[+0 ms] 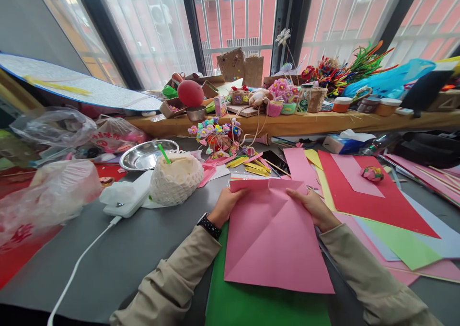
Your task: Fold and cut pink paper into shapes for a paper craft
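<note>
A large sheet of pink paper (276,239) with creases running across it is held up between my two hands, above a green sheet (268,309). My left hand (227,203) grips its upper left edge, thumb on top and fingers behind. At the upper right edge, my right hand (314,206) pinches the paper the same way. The top margin looks folded over in a narrow strip. Most of my fingers are hidden behind the sheet.
Left of my hands stand a coconut (176,178) in a foam net, a white power strip (127,196) and a metal bowl (145,154). Coloured paper, including a red sheet (388,215), lies at right. Craft flowers (219,136) and yellow strips (257,165) are behind.
</note>
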The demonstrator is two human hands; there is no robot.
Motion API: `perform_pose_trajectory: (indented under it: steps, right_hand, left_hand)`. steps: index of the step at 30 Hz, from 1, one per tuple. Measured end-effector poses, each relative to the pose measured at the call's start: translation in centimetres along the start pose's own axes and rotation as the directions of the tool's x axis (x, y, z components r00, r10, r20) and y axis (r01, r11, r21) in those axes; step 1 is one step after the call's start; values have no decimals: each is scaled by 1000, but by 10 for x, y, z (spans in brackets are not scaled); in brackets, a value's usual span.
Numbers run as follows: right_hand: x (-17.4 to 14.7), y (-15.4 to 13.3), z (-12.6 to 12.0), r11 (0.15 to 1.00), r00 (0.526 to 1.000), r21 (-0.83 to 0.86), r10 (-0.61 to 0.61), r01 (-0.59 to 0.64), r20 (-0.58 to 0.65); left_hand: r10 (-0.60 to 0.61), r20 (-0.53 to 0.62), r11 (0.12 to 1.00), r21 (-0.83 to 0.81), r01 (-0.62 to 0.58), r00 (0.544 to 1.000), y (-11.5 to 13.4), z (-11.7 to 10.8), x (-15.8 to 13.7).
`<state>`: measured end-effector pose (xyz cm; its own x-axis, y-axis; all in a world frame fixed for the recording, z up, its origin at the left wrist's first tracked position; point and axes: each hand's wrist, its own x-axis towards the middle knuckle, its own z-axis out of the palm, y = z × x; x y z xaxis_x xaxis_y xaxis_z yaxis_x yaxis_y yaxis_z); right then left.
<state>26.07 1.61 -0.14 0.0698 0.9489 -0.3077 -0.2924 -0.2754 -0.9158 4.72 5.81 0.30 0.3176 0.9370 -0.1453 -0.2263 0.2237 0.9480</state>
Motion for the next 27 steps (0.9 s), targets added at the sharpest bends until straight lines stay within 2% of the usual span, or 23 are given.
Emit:
perform_pose_trajectory:
  steps: [8, 13, 16, 18, 21, 23, 25, 27]
  right_hand:
    - [-1, -2, 0, 1000, 1000, -3, 13, -13, 5]
    - [-1, -2, -1, 1000, 997, -27, 12, -10, 72]
    - [1, -3, -5, 1000, 998, -27, 8, -6, 61]
    - [3, -4, -8, 1000, 1000, -15, -14, 14, 5]
    - [7, -6, -14, 988, 982, -32, -155, 153, -106]
    - [9, -6, -17, 956, 951, -144, -276, 256, -139]
    - [9, -6, -18, 887, 914, -315, -389, 338, -113]
    - [8, -5, -17, 766, 872, -500, -488, 405, -41]
  left_hand:
    - [16, -4, 1000, 8, -16, 1000, 0, -1, 0]
    - [15, -7, 998, 68, -15, 1000, -1, 1, -1]
    - [-35, -8, 989, 141, 35, 999, 7, 0, -1]
    - [-121, 24, 967, 227, 112, 992, 18, -6, -3]
    - [-223, 115, 926, 335, 174, 968, 38, -20, -9]
    - [-235, 128, 917, 357, 176, 964, 49, -31, -15]
    - [-242, 82, 880, 439, 183, 967, 55, -41, -20]
    - [-241, 40, 835, 518, 186, 970, 58, -50, -24]
